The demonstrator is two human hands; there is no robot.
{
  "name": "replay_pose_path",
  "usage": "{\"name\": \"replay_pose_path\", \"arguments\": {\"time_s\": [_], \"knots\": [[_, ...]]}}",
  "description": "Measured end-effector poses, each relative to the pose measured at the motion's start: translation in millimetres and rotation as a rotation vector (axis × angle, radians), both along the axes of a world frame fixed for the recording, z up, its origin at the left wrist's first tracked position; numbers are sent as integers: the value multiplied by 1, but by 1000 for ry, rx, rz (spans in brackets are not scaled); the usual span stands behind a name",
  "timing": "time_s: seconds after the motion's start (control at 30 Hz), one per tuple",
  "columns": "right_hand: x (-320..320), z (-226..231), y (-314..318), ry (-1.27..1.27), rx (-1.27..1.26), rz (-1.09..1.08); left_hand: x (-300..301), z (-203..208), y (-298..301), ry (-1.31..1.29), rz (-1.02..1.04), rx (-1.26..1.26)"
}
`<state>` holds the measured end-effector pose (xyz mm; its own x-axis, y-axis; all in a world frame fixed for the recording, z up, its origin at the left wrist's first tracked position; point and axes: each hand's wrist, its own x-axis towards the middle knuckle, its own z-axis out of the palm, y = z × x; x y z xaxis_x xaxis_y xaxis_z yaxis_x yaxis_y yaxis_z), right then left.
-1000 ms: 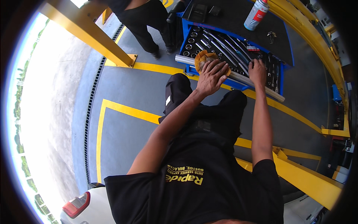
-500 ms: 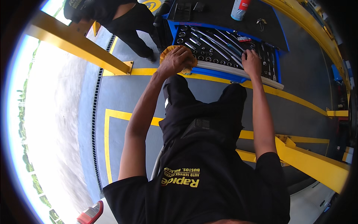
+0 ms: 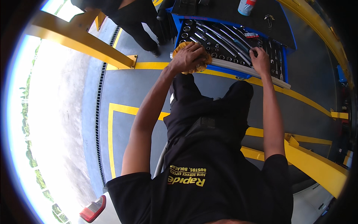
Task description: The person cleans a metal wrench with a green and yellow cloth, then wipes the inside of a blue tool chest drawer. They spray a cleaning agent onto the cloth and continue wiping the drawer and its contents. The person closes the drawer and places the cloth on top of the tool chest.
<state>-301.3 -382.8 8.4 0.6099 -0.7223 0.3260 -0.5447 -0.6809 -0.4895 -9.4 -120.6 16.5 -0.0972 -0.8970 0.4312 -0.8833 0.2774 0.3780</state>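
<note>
My left hand (image 3: 190,58) is closed round a bunched orange-yellow cloth (image 3: 203,66), at the front left corner of an open tool drawer (image 3: 244,66). Chrome sockets (image 3: 222,57), long bars (image 3: 223,39) and wrenches lie in its dark lining. Over the drawer's right half, my right hand (image 3: 260,61) has its thumb and fingers curled together at the tools near a bar with a blue-green part (image 3: 241,44). Whatever is between those fingertips is too small to make out. A red-marked item (image 3: 252,35) lies just beyond them.
On the cabinet's black top (image 3: 223,11) stand a spray can (image 3: 246,6) and a small metal piece (image 3: 269,18). Another person (image 3: 138,26) in dark clothes stands at the far left, by a yellow post arm (image 3: 82,41). Another yellow arm (image 3: 313,160) is at right; a vehicle's tail light (image 3: 93,210) is near left.
The view has shifted slightly. My left hand with the cloth has moved a little right along the drawer front. My right hand stays at about the same place over the tools.
</note>
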Motion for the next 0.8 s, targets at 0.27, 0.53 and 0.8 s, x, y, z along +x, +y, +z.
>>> {"name": "replay_pose_path", "arguments": {"time_s": [0.27,0.53,0.8], "knots": [[7,2,1,55,-25,-28,77,10,62,-26,190,79],[17,11,13,67,-66,-40,42,-109,80,1074,990,-473],[11,7,11,99,-102,-60,-80,-116,-34,1722,1074,-780]]}}
